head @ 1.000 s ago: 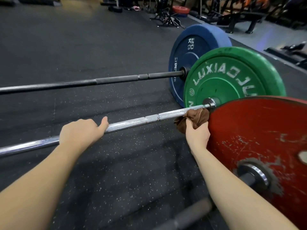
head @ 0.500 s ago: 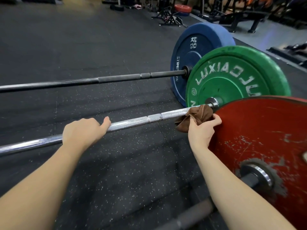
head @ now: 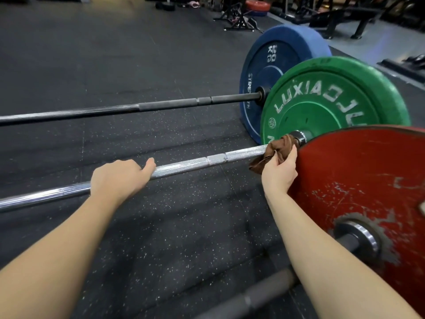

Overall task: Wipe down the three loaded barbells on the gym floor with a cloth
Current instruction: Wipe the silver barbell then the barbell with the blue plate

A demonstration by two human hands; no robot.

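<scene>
Grip: right hand (head: 279,174) pinches brown cloth (head: 276,149) bunched on the middle chrome bar (head: 195,162) beside green plate (head: 326,107); left hand (head: 119,178) curls over the bar. Speckled rubber floor (head: 161,226); racks (head: 239,21) far right.

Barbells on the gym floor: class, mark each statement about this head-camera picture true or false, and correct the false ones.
1. The right hand holds a brown cloth against the silver bar, close to the green plate. True.
2. The red plate is nearest the camera and the blue plate farthest. True.
3. The left hand also holds the brown cloth. False: the left hand grips the bare silver bar, well apart from the brown cloth.
4. The green plate has no lettering. False: white letters run across its face.
</scene>
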